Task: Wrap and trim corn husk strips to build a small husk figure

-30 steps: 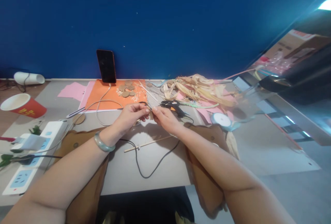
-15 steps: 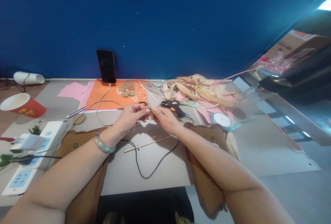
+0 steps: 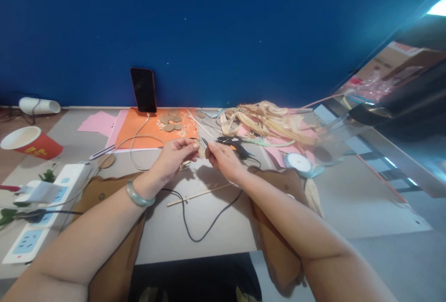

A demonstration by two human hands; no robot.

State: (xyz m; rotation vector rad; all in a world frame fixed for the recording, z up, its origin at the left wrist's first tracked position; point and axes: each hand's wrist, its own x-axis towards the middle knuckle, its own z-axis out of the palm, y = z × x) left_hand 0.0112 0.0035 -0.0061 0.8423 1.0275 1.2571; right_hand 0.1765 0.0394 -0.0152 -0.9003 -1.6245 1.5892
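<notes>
Pinching a small tan strip between them, the left hand and right hand meet fingertip to fingertip above the worktop, the glue gun (nearer the right grip) lying at two o'clock.

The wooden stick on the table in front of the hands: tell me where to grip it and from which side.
Grip the wooden stick near its middle, coming from above, fingers pinching across its width. It lies flat on the grey table, thin and long, so a mid-length pinch probably keeps it level. The black cable seems to cross it near its left end, so stay right of that crossing.
</notes>
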